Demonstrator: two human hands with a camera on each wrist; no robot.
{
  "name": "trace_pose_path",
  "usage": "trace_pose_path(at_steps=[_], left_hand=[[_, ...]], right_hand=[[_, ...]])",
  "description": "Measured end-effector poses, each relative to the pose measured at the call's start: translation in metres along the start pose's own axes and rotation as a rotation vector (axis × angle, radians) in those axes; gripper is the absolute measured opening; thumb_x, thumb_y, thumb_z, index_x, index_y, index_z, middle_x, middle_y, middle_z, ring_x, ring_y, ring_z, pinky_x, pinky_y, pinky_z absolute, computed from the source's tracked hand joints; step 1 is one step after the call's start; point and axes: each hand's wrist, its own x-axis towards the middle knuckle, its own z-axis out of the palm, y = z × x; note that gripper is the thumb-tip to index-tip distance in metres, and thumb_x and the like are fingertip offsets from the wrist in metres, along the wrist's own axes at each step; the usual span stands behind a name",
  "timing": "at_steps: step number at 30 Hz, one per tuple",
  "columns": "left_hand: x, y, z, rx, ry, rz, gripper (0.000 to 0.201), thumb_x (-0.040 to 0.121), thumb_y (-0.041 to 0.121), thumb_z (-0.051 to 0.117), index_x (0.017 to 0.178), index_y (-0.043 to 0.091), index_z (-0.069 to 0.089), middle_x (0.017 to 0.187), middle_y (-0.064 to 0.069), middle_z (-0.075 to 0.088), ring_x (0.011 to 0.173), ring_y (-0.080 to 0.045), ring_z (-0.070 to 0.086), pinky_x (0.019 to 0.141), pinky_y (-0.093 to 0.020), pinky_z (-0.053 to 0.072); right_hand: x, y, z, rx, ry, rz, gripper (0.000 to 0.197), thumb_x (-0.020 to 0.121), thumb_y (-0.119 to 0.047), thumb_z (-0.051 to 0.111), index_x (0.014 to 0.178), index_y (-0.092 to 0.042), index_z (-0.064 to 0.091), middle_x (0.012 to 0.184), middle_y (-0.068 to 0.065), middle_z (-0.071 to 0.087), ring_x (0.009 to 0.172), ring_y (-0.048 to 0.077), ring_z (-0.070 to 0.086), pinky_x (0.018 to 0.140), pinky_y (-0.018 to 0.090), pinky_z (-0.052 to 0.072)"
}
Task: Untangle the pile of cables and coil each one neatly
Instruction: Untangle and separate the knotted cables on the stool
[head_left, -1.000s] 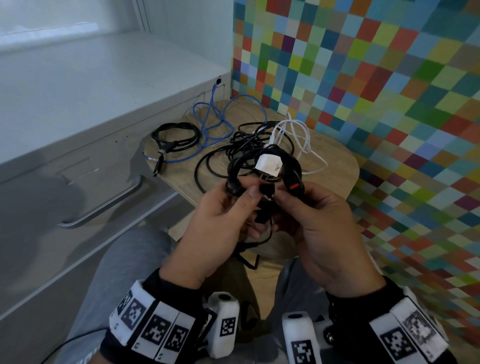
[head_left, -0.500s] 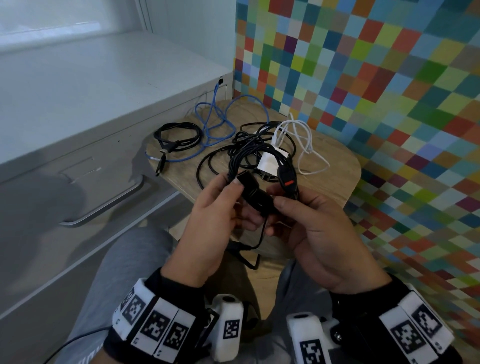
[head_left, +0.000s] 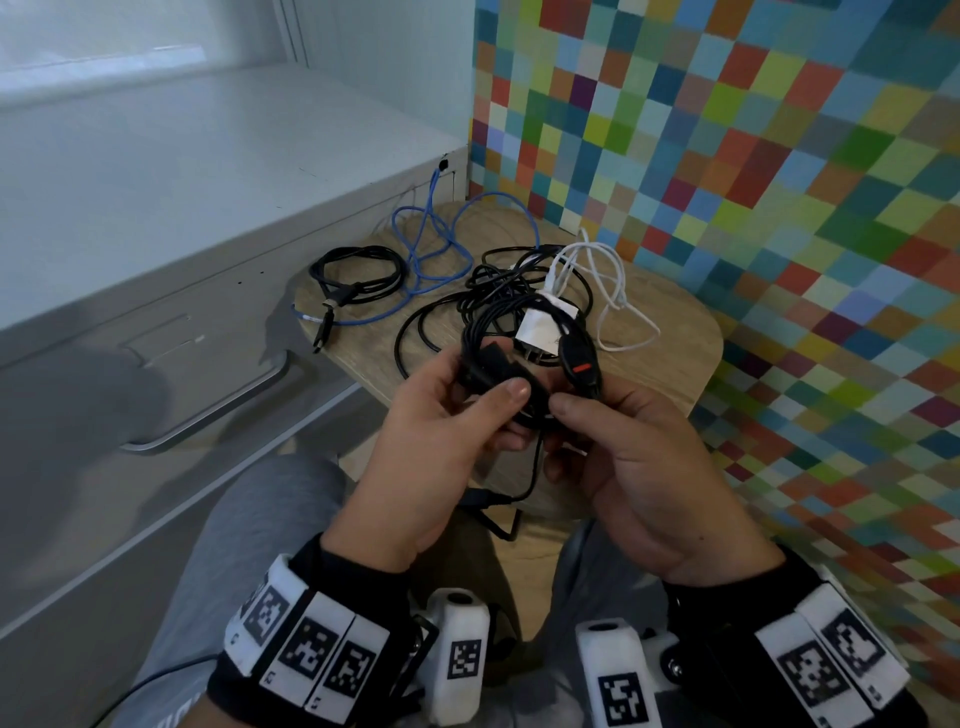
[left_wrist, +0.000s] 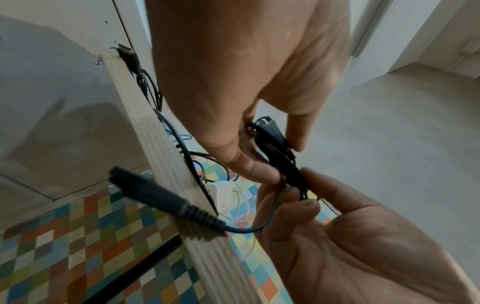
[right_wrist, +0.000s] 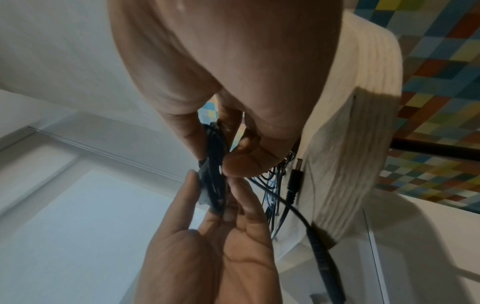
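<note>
Together both hands, left hand (head_left: 431, 441) and right hand (head_left: 634, 467), pinching black cable bundle (head_left: 511, 382), above wooden stool (head_left: 670, 332)

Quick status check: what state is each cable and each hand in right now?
Left hand: pinches the black bundle.
Right hand: pinches the same bundle.
Black bundle: lifted, still tangled.
Small black cable: coiled on the stool.
Blue cable: loose loops, uncoiled.
White cable: loose, uncoiled.

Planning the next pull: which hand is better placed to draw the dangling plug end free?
Probably the right hand: its fingers already pinch the thin lead to the hanging plug, while the left hand holds the black bundle.
</note>
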Motion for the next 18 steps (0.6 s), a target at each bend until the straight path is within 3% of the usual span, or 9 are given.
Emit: trace_pose_path(at_steps=[3,8,10,14,18], left_hand=[[-0.0001,-0.0001,-0.0001,-0.002,-0.007,0.023,0.033,0.086,0.018,0.075,0.118,0.017,0.067,0.105,-0.007,0.076,0.091,-0.021,0.071,0.069,-0.027,0.059],[0.0001,0.0007,-0.0023,0.005,-0.022,0.051,0.034,0.087,0.018,0.073,0.119,0.027,0.068,0.099,-0.001,0.075,0.088,-0.019,0.070,0.068,-0.027,0.059],[0.0011,0.0010,-0.0038,-0.021,-0.022,0.043,0.029,0.091,0.020,0.065,0.119,0.026,0.069,0.098,-0.003,0.075,0.087,-0.020,0.070,0.067,-0.028,0.059],[0.0031,0.0029,-0.0073,-0.090,-0.030,0.005,0.038,0.091,0.019,0.053,0.127,0.018,0.067,0.097,-0.013,0.075,0.085,-0.026,0.069,0.068,-0.033,0.060],[0.0021,0.0024,-0.0076,-0.039,-0.059,0.024,0.034,0.092,0.018,0.053,0.118,0.026,0.074,0.101,-0.009,0.075,0.087,-0.024,0.069,0.070,-0.031,0.060]], right_hand=[[-0.0001,-0.0003,-0.0008,0.017,-0.008,0.012,0.029,0.078,-0.012,0.066,0.104,-0.004,0.074,0.089,0.012,0.071,0.067,0.016,0.061,0.053,0.029,0.047],[0.0007,0.0001,-0.0017,0.031,-0.012,0.021,0.031,0.080,-0.010,0.066,0.109,-0.003,0.072,0.091,0.012,0.072,0.068,0.016,0.064,0.052,0.029,0.047],[0.0013,0.0000,-0.0015,0.051,-0.016,0.023,0.029,0.079,-0.009,0.065,0.107,-0.003,0.072,0.092,0.012,0.073,0.068,0.016,0.064,0.052,0.029,0.047],[0.0015,0.0008,-0.0008,0.049,-0.020,0.021,0.025,0.081,-0.007,0.064,0.105,-0.003,0.071,0.091,0.012,0.074,0.067,0.017,0.063,0.052,0.029,0.047],[0.0001,0.0009,-0.0004,0.027,-0.002,0.021,0.028,0.076,-0.010,0.067,0.103,-0.005,0.071,0.088,0.010,0.073,0.065,0.016,0.062,0.050,0.027,0.046]])
